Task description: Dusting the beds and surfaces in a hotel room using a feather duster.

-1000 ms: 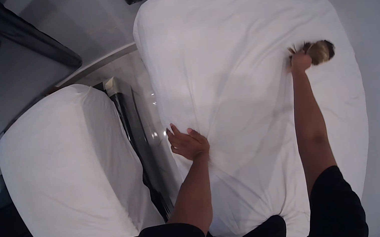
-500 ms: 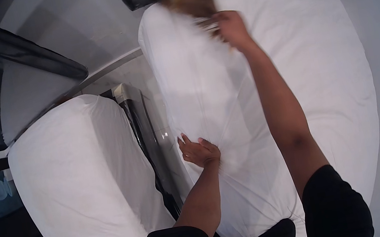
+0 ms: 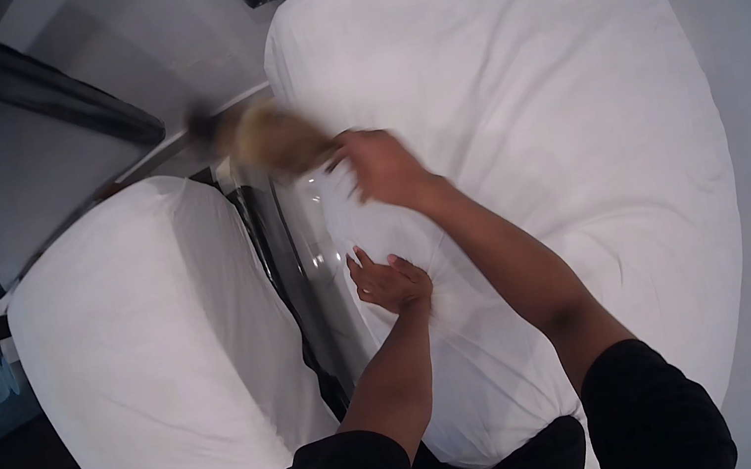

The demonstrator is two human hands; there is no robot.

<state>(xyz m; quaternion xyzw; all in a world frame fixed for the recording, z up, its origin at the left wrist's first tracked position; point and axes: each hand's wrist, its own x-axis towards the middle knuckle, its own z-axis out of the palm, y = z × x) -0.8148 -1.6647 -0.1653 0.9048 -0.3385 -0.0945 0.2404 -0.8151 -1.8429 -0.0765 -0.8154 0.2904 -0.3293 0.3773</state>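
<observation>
Our bed (image 3: pixel 601 144), 2 o'clock: white, wrinkled cloth. Fuzzy brown brush (image 3: pixel 279 141), blurred, swung from 12 to 11 o'clock, gripped in our curled right hand (image 3: pixel 384 168). Our left hand (image 3: pixel 391 284), fingers spread, resting bare on bed's edge as before.

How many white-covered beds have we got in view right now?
2. The right bed is beneath the left hand; the left bed stands apart, across a narrow gap. Any beyond the picture's dark edges would be hidden.
</observation>
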